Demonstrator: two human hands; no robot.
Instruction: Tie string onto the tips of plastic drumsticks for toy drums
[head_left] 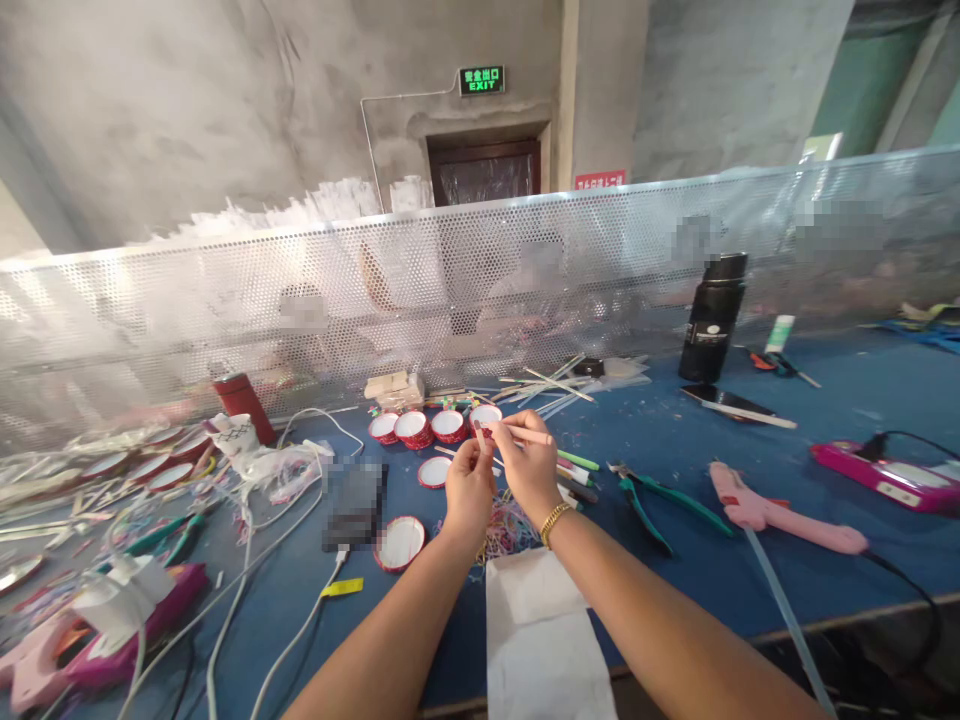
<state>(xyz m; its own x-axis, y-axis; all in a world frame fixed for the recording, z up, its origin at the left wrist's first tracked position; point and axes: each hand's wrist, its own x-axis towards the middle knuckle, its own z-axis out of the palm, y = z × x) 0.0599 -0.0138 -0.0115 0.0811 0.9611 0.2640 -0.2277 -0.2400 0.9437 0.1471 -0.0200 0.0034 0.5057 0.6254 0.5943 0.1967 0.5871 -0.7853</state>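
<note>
Both hands are raised close together over the middle of the table. My left hand is closed in a pinch on a small pale strip that points upward; its exact kind is too small to make out. My right hand grips a slim, pale pink pen-like stick, its tip aimed at the strip. Just behind the hands stand stacks of round red-rimmed white discs. Below them lies a pile of colourful thin bands, partly covered by my hands, beside a white paper sheet.
Green-handled pliers and a pink glue gun lie to the right. A black bottle stands at the back right, before a perforated metal divider. White cables, a dark phone and a magenta power strip occupy the left.
</note>
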